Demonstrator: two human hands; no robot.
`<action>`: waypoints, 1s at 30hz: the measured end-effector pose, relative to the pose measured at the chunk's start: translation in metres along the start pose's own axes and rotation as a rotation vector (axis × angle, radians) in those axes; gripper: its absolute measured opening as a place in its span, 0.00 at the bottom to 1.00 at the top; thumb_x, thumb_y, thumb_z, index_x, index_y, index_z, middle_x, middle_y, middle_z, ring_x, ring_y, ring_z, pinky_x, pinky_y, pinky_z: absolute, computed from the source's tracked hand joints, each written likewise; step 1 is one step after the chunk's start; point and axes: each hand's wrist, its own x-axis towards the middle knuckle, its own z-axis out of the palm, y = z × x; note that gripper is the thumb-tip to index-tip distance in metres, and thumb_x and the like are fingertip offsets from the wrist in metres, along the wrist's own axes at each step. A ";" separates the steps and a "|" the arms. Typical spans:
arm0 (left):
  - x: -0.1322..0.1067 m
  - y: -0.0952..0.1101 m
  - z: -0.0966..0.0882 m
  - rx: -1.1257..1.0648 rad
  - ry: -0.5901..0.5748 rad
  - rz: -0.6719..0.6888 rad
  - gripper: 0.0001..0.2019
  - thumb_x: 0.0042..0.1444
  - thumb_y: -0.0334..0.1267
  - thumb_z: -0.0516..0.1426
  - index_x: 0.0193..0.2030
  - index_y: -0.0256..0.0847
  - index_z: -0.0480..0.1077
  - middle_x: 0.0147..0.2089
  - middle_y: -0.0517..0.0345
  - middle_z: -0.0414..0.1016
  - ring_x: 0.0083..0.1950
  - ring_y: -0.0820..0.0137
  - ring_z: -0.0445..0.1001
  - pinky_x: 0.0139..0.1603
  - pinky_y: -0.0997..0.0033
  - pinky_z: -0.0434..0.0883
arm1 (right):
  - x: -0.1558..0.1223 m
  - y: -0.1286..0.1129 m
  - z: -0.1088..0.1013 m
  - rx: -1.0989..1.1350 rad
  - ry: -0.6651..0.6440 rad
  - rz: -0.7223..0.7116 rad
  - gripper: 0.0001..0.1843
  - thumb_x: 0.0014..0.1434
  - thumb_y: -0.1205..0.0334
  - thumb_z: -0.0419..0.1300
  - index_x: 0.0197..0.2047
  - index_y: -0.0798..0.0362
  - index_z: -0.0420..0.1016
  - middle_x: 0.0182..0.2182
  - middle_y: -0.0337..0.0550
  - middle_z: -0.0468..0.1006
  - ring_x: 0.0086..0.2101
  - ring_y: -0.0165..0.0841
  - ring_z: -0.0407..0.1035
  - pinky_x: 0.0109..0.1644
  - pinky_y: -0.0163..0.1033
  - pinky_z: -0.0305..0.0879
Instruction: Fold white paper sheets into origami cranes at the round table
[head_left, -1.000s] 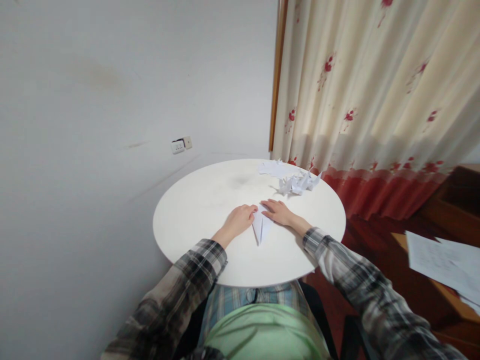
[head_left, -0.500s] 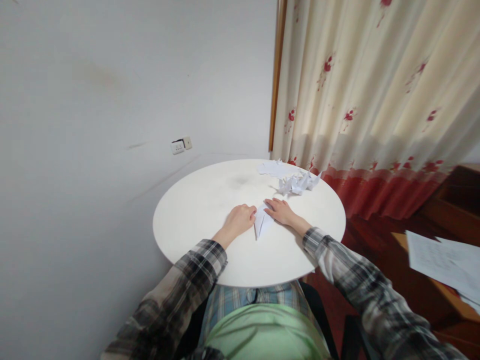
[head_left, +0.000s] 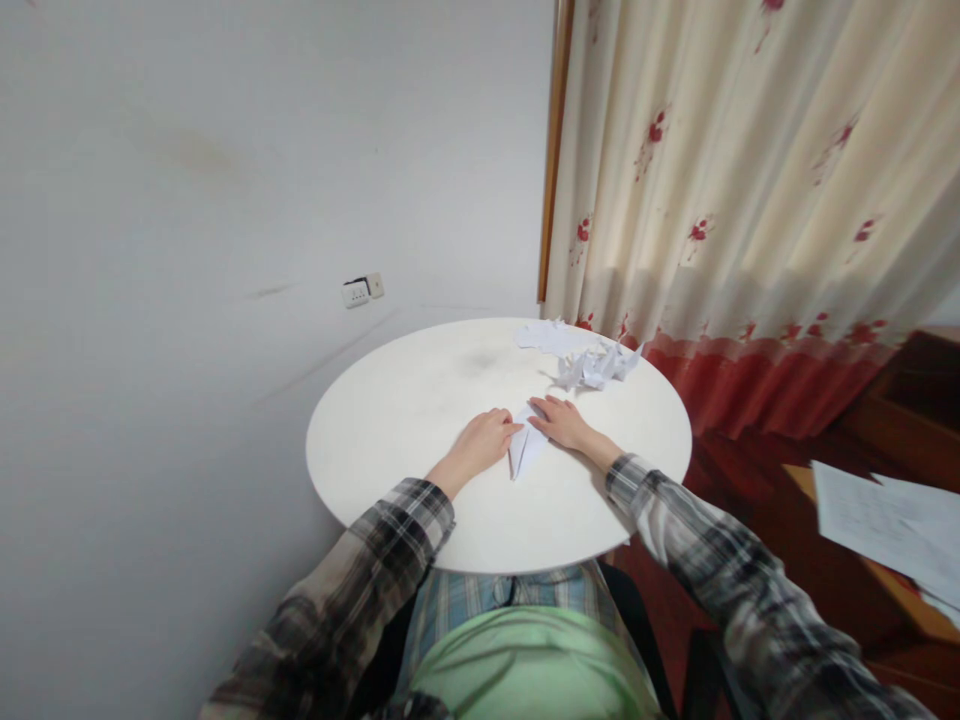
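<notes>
Centrally, one folded paper (head_left: 524,452) lies on a white table (head_left: 397,430), seemingly mid-creasing: left hand (head_left: 486,437) curled at its edge, grip unclear; right hand (head_left: 561,424) open upon it; next move likely wants firm pressing.

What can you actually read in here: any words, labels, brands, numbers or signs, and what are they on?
No text can be read anywhere.
Loose sheets at the lower right: faint marks like writing, too small and blurred to read.
Folded paper on the round table: no writing shows.
Wall socket: no lettering that can be made out.
</notes>
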 end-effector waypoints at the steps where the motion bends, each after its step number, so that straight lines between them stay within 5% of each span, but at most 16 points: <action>1: 0.000 0.000 0.001 -0.005 0.002 0.012 0.17 0.55 0.28 0.48 0.48 0.45 0.71 0.41 0.53 0.70 0.43 0.67 0.68 0.45 0.67 0.66 | 0.000 0.000 0.000 0.001 0.001 0.001 0.26 0.62 0.51 0.44 0.60 0.54 0.56 0.58 0.48 0.62 0.58 0.41 0.51 0.59 0.51 0.45; 30: 0.002 -0.002 0.005 -0.081 -0.029 0.016 0.16 0.55 0.27 0.49 0.45 0.42 0.72 0.40 0.53 0.73 0.43 0.68 0.70 0.46 0.70 0.67 | 0.001 0.005 -0.005 0.048 -0.073 -0.020 0.31 0.59 0.47 0.48 0.62 0.53 0.54 0.60 0.47 0.59 0.60 0.42 0.48 0.61 0.49 0.44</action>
